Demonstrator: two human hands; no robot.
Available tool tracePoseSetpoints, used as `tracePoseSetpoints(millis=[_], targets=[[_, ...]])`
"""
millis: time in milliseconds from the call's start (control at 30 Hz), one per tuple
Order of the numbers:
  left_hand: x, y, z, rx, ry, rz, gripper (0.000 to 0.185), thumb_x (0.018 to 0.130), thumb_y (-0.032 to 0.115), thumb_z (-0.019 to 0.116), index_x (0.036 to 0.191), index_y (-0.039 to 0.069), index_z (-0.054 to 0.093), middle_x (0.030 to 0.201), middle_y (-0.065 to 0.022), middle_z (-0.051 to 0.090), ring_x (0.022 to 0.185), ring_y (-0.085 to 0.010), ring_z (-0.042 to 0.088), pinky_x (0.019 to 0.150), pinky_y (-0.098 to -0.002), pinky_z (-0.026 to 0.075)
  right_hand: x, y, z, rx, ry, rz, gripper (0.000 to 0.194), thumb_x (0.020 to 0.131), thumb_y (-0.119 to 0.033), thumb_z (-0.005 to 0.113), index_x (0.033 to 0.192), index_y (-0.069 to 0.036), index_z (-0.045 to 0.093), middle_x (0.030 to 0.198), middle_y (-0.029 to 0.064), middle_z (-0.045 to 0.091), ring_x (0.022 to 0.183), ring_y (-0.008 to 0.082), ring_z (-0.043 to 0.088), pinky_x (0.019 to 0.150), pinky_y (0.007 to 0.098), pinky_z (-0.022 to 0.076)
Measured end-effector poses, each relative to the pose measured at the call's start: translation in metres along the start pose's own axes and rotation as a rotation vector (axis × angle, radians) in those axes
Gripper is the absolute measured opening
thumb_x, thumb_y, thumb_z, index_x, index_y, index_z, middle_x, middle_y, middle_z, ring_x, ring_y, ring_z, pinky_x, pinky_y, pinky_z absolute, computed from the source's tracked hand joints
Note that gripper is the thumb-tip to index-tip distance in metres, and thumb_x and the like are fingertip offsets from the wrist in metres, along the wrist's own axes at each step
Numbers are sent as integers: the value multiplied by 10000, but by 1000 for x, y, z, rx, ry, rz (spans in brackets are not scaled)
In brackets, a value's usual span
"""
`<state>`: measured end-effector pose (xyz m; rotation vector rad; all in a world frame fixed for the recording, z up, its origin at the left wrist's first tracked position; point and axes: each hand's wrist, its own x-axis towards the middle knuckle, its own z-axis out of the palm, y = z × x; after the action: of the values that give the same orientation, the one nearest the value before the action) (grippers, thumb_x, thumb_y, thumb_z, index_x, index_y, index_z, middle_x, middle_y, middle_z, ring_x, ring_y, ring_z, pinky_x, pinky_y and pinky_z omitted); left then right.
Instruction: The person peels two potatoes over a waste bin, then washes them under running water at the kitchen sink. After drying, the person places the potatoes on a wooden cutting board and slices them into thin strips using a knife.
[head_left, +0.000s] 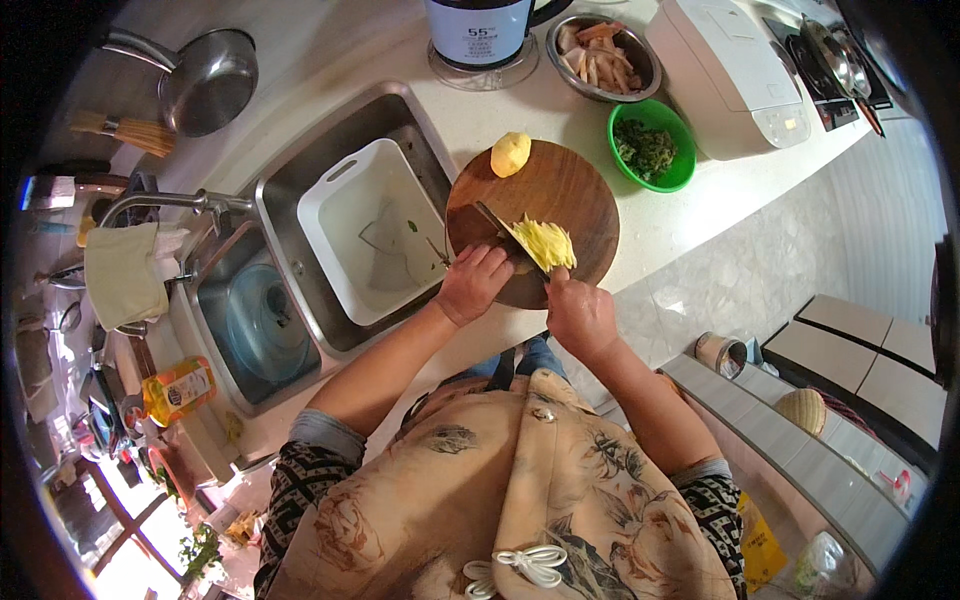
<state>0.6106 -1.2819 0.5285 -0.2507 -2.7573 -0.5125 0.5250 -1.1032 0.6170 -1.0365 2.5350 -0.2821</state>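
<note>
My right hand (582, 311) is closed on the handle of a kitchen knife (495, 219) near the front edge of a round wooden cutting board (589, 191). Thin yellow-green vegetable shreds (546, 244) lie against the blade, on its right side. On the blade's left side, my left hand (478, 277) rests at the board's edge with fingers bent; what lies under its fingertips is hidden, so I cannot tell whether it holds anything. A peeled potato (511, 154) sits at the board's far edge.
Left of the board, a white plastic basin (330, 217) with water stands in the steel sink (279, 225). A green bowl (686, 171) of chopped greens, a metal bowl (652, 82) of pale cut food and a white appliance (724, 75) are at the back right.
</note>
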Motion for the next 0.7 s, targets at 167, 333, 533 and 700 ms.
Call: tracePoseSetpoints(millis=[167, 333, 533, 700], targets=[[2, 0, 0, -53, 142, 13, 237, 747, 119, 558, 970, 58, 610, 1072, -117, 554, 990, -311, 534, 873, -423, 459, 2, 2, -1, 10, 122, 24, 55, 775, -64, 525, 818, -35, 505, 607, 155, 613, 593, 338, 638, 523, 449, 502], [0, 1, 0, -30, 62, -10, 239, 754, 126, 552, 977, 71, 617, 1059, -108, 549, 996, -296, 528, 870, -394, 466, -2, -1, -3, -15, -11, 7, 85, 828, -110, 518, 824, -28, 499, 634, 164, 624, 606, 355, 637, 520, 455, 498], [-2, -1, 3, -20, 121, 19, 238, 765, 131, 552, 986, 80, 624, 1055, -84, 551, 996, -262, 531, 847, -377, 471, 1, -3, -2, 20, 58, -31, 61, 784, -73, 510, 816, -26, 489, 642, 167, 623, 597, 345, 639, 509, 434, 502], [-4, -2, 4, 0, 91, 2, 232, 765, 136, 557, 979, 65, 610, 1048, -87, 551, 1004, -272, 529, 851, -379, 470, -1, -4, -4, -15, -72, 11, 66, 781, -74, 518, 814, -26, 486, 654, 161, 632, 617, 349, 644, 531, 446, 504]])
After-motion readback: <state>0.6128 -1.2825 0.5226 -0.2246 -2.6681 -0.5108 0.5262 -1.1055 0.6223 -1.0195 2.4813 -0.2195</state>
